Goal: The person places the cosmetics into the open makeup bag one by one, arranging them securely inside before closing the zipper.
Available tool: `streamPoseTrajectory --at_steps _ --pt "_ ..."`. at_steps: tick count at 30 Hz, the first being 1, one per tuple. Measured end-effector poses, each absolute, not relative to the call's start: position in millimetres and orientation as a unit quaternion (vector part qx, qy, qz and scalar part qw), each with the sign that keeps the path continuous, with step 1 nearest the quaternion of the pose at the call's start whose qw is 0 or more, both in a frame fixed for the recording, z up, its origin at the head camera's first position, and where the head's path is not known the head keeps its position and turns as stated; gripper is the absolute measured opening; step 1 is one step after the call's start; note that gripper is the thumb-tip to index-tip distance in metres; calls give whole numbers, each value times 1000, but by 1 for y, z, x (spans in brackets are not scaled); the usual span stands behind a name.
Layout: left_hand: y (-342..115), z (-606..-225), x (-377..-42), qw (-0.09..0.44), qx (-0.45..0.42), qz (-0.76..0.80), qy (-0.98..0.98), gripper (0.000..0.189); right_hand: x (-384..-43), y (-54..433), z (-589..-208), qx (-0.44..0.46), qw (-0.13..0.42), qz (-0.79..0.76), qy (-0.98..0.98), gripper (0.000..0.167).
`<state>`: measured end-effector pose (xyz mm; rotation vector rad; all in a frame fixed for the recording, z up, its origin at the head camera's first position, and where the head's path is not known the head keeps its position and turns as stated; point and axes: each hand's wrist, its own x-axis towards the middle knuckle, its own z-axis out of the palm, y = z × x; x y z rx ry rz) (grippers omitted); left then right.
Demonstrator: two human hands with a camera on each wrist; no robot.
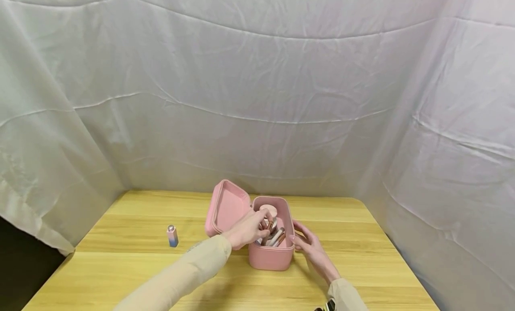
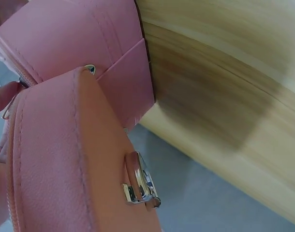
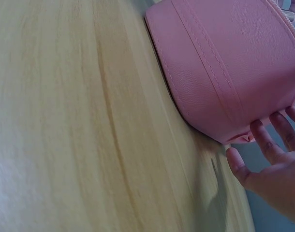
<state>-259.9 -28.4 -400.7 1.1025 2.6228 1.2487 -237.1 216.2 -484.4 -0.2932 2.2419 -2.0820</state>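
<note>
A left hand (image 1: 248,227), its grip unclear, dips among tubes (image 1: 276,237) in a pink case (image 1: 271,258) near the worktop's (image 1: 354,230) far edge while the right hand (image 1: 313,249), fingers loosely spread, touches its side, apparently for steadiness

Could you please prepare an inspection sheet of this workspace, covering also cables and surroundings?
Surface: light wood-grain table, in place under the case.
Job's things: pink, leather-look, box-shaped case, standing with its pink lid open to the left; inside, slim white and copper-coloured tubes and a round, pale pink item.
Clutter: small pink-and-blue rectangular bottle, upright, apart from the case on its left.
Hands: left hand reaches into the case, grip unclear; right hand touches the case's right outer wall with its fingertips.
Cables: nothing seen.
Surroundings: creased, pale grey fabric behind and at both sides; dark area at lower left.
</note>
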Motion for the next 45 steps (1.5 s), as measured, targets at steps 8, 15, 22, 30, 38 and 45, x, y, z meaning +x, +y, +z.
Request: streamPoseTrajectory --at_steps 8,15,22,30,38,45 --pt "-29 -400 -260 20 353 403 844 19 -237 215 -483 -98 33 -674 732 64" --pt "-30 -401 -261 31 341 411 845 20 -236 215 -483 -97 34 -673 733 63" --pt "-31 -400 -259 38 321 426 845 24 -236 215 -483 -100 36 -675 730 63" --pt "-31 -398 -259 32 323 420 847 18 -236 216 -483 -99 35 -673 732 63" --pt "-31 -400 -259 39 319 440 839 24 -235 216 -482 -102 34 -671 734 62" --pt "-37 -397 -265 -5 342 411 845 29 -235 216 -482 -102 34 -671 733 62"
